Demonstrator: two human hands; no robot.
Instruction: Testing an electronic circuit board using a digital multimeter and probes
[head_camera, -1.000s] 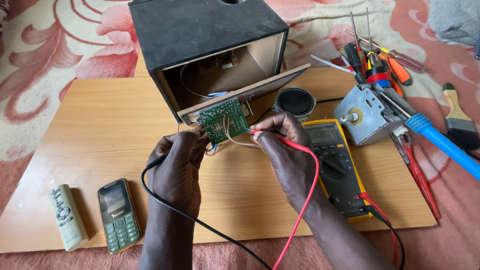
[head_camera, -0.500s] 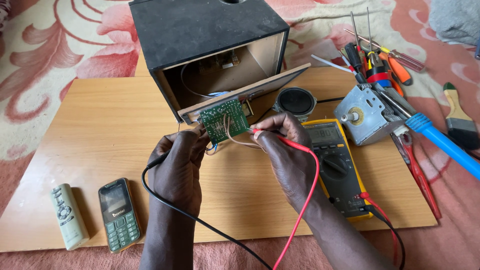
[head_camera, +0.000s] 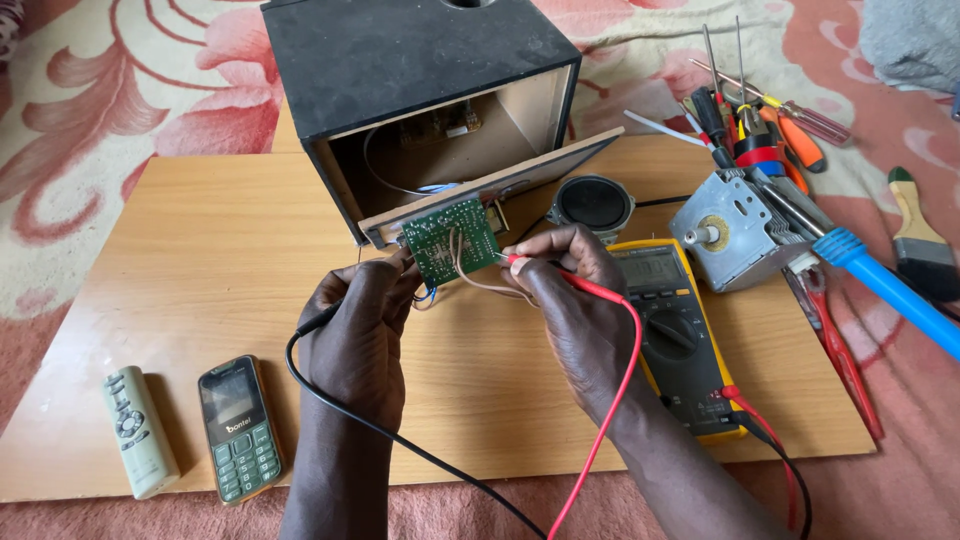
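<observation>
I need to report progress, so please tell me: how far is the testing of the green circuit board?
Done: the black speaker box is open and the green circuit board is out at its mouth. In hand: the left hand holds the black probe, the right hand holds the red probe to the board, both leads running towards the yellow multimeter. Left: the round speaker lies loose, the box unclosed.
</observation>
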